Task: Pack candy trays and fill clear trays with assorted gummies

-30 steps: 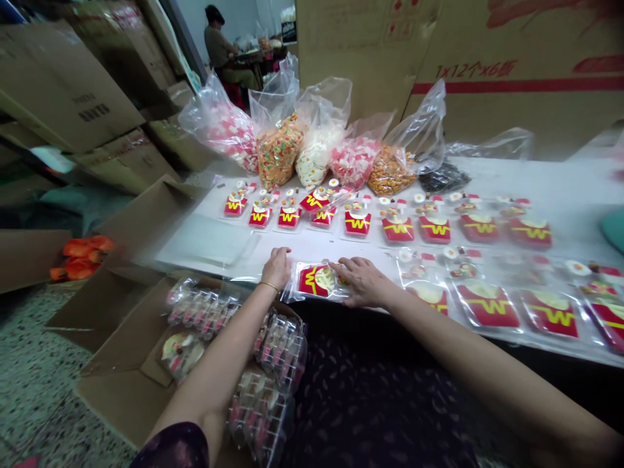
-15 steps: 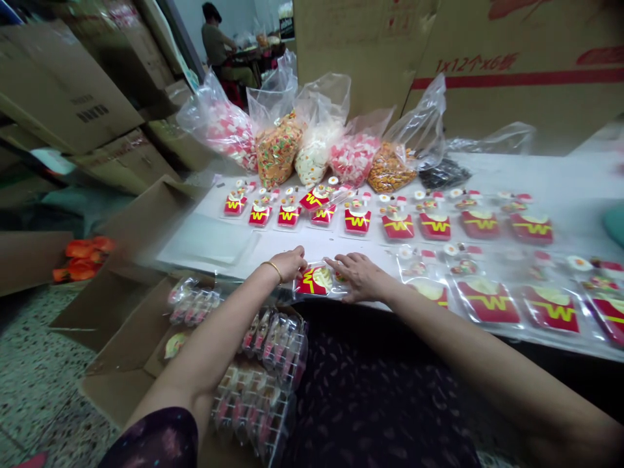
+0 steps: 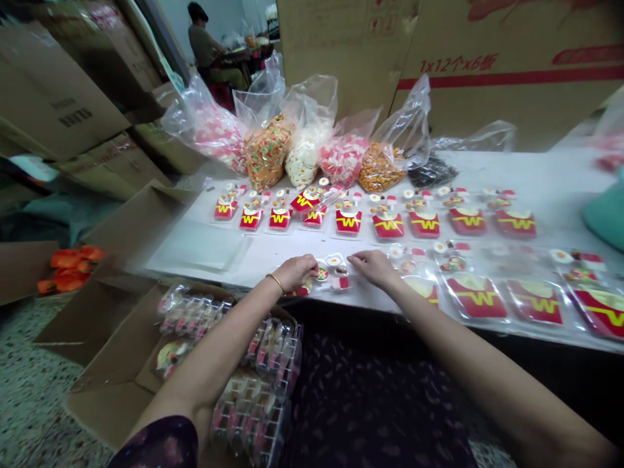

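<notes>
In front of me at the table's near edge lies a clear plastic blister pack [image 3: 340,281]. It holds small food-shaped pieces: a fried egg [image 3: 335,260], a round pizza-like piece [image 3: 322,273] and a red-and-white piece [image 3: 340,283]. My left hand [image 3: 297,273], with a bangle at the wrist, covers the pack's left part, fingers closed on it. Under that hand, the red fries carton piece shows only a sliver. My right hand [image 3: 374,268] is closed at the pack's right edge, fingertips pinched together; what they grip, if anything, is too small to make out.
Rows of similar filled packs [image 3: 348,222] lie behind and to the right [image 3: 476,299]. Bags of small pieces [image 3: 268,153] stand at the back. A sheet stack [image 3: 202,244] lies left. Below left, an open carton [image 3: 110,383] holds several packs. A person [image 3: 205,49] sits far back.
My left hand has moved over the fries carton piece. My right hand has drawn back from spread over the pack to pinched at its right edge. The view has shifted slightly.
</notes>
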`<move>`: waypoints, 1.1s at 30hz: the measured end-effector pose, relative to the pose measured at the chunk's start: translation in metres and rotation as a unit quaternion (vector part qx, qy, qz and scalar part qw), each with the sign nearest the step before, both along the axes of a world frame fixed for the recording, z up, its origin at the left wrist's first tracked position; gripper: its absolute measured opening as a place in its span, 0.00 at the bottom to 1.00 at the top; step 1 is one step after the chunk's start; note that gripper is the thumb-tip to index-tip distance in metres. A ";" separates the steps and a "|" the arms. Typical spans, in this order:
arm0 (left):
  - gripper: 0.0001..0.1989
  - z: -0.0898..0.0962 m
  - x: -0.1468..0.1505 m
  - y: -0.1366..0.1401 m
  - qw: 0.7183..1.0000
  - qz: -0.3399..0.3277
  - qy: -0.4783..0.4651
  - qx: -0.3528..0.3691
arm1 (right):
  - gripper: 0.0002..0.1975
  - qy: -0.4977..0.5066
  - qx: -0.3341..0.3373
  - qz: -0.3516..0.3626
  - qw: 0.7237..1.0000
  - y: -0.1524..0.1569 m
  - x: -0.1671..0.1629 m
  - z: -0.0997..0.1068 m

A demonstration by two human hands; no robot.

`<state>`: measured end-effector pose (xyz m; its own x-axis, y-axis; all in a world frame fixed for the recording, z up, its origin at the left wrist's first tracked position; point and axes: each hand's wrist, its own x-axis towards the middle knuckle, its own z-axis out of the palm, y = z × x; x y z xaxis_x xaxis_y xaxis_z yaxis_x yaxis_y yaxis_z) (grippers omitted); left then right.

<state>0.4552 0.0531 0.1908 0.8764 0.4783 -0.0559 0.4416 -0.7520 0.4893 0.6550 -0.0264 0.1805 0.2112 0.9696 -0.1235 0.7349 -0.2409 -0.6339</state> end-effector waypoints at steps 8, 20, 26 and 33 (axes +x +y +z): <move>0.04 -0.007 0.053 -0.005 0.998 -0.028 -0.026 0.054 | 0.08 0.461 -0.023 -0.090 0.883 -0.008 -0.043 -0.022; 0.23 -0.013 0.026 -0.012 0.973 0.072 -0.169 0.138 | 0.13 0.014 0.072 0.016 0.997 -0.053 0.027 0.015; 0.16 -0.034 -0.031 -0.012 0.970 0.075 -0.027 0.228 | 0.14 -0.255 0.046 0.237 0.936 -0.118 0.048 0.015; 0.20 -0.031 -0.059 0.035 0.974 0.068 0.016 0.214 | 0.17 -0.234 0.071 0.224 0.943 -0.068 -0.001 0.010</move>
